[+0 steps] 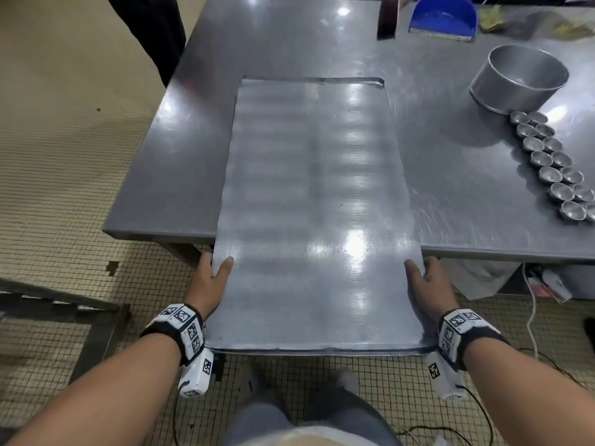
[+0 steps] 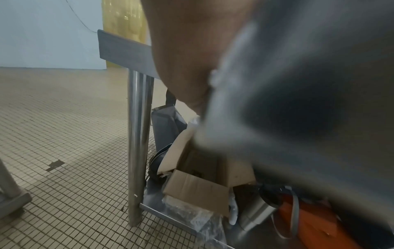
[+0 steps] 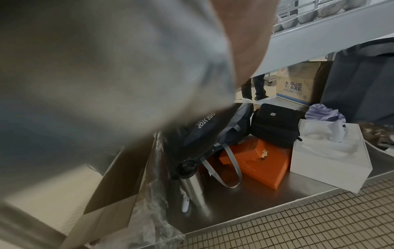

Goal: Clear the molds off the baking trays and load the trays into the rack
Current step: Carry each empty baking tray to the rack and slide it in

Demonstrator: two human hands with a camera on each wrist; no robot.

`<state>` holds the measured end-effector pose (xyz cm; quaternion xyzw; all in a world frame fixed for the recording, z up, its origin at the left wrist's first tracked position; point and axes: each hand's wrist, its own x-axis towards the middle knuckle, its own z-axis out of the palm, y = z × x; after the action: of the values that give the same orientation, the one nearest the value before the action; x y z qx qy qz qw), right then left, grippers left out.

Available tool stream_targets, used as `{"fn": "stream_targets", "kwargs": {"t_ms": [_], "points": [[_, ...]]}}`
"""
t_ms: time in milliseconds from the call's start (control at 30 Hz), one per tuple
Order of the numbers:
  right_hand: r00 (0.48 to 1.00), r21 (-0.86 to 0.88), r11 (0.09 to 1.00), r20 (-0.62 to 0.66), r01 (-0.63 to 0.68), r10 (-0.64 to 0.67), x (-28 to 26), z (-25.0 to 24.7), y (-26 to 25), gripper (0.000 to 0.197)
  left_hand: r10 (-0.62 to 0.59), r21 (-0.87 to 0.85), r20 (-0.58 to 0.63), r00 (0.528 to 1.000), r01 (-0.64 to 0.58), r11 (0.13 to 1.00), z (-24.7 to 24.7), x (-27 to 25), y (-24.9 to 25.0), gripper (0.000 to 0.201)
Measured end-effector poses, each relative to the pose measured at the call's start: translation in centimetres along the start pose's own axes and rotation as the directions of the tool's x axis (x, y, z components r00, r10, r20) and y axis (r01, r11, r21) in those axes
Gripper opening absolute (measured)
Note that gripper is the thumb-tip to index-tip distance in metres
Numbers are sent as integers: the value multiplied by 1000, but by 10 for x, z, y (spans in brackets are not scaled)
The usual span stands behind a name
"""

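A long bare metal baking tray [image 1: 309, 204] lies lengthwise on the steel table [image 1: 180, 162], its near end hanging well past the table's front edge. My left hand [image 1: 209, 278] grips the tray's left edge, thumb on top and fingers beneath. My right hand [image 1: 428, 278] grips the right edge the same way. Both wrist views show the tray's blurred underside [image 2: 298, 118] [image 3: 85, 75] close to the lens. Several small round metal molds [image 1: 552, 165] sit in two rows on the table at the right, apart from the tray.
A large round metal pan [image 1: 518, 78] stands behind the molds. A blue scoop [image 1: 442, 17] lies at the table's far edge. Boxes, bags and an orange box [image 3: 262, 161] fill the shelf under the table. A table leg [image 2: 138, 143] stands left; a metal frame [image 1: 64, 304] sits on the tiled floor.
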<state>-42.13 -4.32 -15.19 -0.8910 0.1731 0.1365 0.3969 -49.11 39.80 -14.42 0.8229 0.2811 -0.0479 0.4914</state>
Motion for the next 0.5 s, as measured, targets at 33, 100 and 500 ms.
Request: {"fn": "stream_targets", "kwargs": {"t_ms": [33, 100, 500], "points": [[1000, 1, 1000, 3, -3, 3, 0, -1, 2, 46, 9, 5, -7, 1000, -9, 1000, 1, -1, 0, 27], [1000, 4, 1000, 11, -7, 7, -1, -4, 4, 41, 5, 17, -16, 1000, -5, 1000, 3, -2, 0, 27], [999, -2, 1000, 34, 25, -25, -4, -5, 9, 39, -29, 24, -76, 997, 31, 999, 15, -14, -2, 41]]}}
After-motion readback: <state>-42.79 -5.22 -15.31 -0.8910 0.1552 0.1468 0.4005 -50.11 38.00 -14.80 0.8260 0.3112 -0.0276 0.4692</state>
